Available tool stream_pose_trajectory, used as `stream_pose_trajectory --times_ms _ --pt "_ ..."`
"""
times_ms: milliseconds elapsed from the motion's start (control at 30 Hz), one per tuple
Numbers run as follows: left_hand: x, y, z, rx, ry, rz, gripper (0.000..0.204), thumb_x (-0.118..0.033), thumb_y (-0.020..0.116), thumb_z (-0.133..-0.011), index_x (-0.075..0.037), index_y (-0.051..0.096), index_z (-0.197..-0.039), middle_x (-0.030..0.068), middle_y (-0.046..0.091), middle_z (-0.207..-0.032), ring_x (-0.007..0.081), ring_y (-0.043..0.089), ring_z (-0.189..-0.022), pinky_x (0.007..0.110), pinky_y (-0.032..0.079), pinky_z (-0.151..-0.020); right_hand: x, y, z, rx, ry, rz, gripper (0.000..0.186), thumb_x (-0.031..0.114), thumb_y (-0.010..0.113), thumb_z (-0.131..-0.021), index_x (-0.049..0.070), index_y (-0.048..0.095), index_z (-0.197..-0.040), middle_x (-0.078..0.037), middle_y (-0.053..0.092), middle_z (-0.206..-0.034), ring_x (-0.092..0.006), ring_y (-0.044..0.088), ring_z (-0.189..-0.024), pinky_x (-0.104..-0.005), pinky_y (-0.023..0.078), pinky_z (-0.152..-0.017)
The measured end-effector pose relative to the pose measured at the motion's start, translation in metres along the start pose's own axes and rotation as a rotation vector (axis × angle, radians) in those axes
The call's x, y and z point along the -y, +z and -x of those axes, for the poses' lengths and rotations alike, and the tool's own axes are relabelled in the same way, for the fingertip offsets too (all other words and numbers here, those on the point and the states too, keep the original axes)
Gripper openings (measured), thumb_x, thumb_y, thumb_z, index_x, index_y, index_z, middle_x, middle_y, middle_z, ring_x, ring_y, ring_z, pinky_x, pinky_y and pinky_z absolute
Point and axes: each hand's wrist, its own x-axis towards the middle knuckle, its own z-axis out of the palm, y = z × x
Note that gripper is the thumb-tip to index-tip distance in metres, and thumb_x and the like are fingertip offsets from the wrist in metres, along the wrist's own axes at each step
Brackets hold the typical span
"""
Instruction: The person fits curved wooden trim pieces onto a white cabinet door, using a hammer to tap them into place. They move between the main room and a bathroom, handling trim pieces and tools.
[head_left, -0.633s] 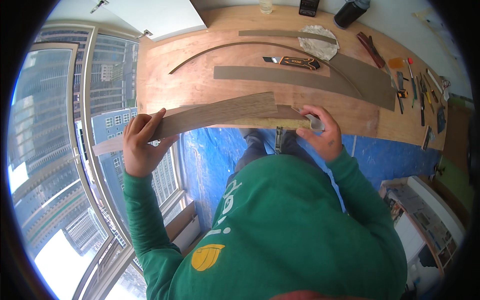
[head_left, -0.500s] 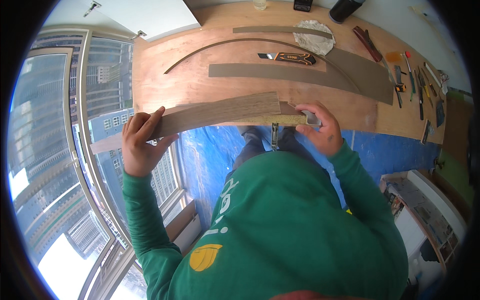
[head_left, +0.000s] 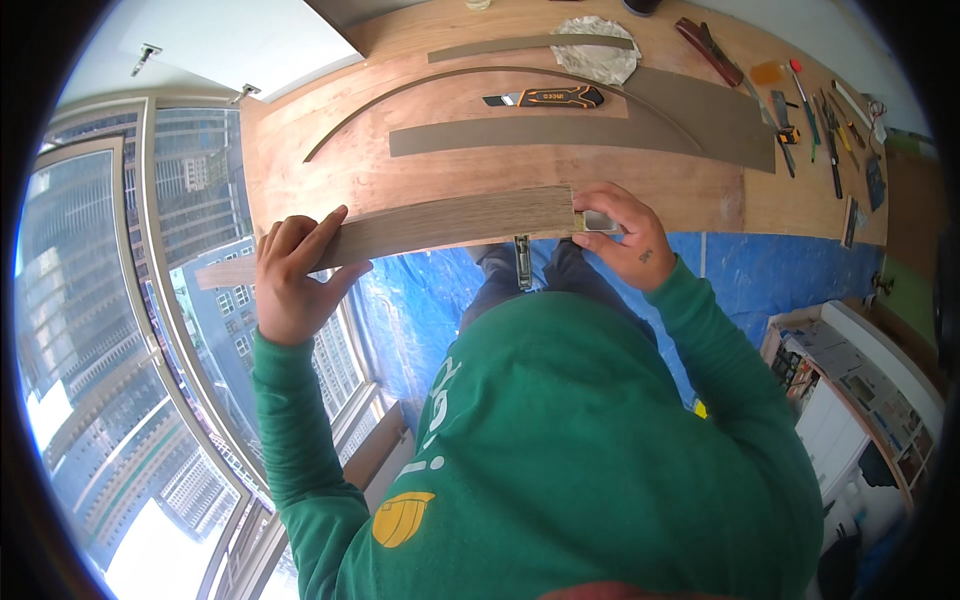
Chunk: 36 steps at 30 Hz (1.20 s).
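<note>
A wood-grain veneer strip lies lengthwise along the edge of a narrow panel, which it nearly hides. My left hand is closed round the strip's left part, fingers on top and thumb below; its tail sticks out beyond that hand. At the other end my right hand pinches the panel end, fingertips above at the strip's end and thumb underneath. Between that thumb and fingers a pale, hollow-looking end piece shows. A metal hinge hangs from the panel's near side.
On the wooden table lie a utility knife, a long grey-brown strip, a curved thin strip and a crumpled white cloth. Several hand tools are at the right. Windows stand left; blue sheeting covers the floor.
The veneer strip has slid right along the panel, now covering the yellowish edge that showed near my right hand. My left hand moved slightly right with it. The view has shifted a little.
</note>
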Motion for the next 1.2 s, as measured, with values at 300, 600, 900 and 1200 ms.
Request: stream_pose_trajectory --times_ms 300,600,900,1200 --pt "-0.005 0.009 -0.005 0.020 0.010 0.010 0.068 -0.022 0.093 -0.059 -0.013 0.074 -0.124 0.0046 0.062 -0.089 0.0235 0.060 -0.083 0.041 0.048 -0.082 0.001 -0.001 -0.001 -0.001 -0.002 0.032 0.038 0.006 0.080 -0.084 -0.001 0.065 -0.118 -0.015 0.065 -0.119 -0.0278 0.063 -0.112 -0.0362 0.048 -0.099" --pt "-0.006 0.013 -0.006 0.040 -0.002 0.021 0.067 -0.021 0.093 -0.060 -0.013 0.074 -0.124 0.0049 0.062 -0.089 0.0235 0.061 -0.083 0.040 0.048 -0.082 -0.002 0.000 -0.003 -0.049 -0.085 0.051 0.035 0.009 0.080 -0.084 0.000 0.064 -0.114 -0.015 0.067 -0.112 -0.0324 0.065 -0.103 -0.0393 0.052 -0.091" --pt "-0.005 0.017 -0.009 0.050 0.009 0.030 0.067 -0.021 0.092 -0.061 -0.012 0.074 -0.124 0.0050 0.062 -0.089 0.0232 0.061 -0.083 0.040 0.048 -0.082 -0.007 0.001 -0.001 -0.062 -0.078 0.086 0.037 0.012 0.081 -0.085 0.000 0.064 -0.115 -0.016 0.066 -0.114 -0.0339 0.065 -0.104 -0.0395 0.052 -0.092" --pt "-0.005 0.016 -0.011 0.040 0.016 0.020 0.068 -0.021 0.093 -0.060 -0.012 0.074 -0.124 0.0048 0.061 -0.089 0.0234 0.061 -0.083 0.040 0.048 -0.081 -0.009 0.000 -0.003 -0.050 -0.070 0.065 0.037 0.012 0.081 -0.085 0.000 0.064 -0.115 -0.016 0.067 -0.114 -0.0340 0.065 -0.105 -0.0398 0.052 -0.092"
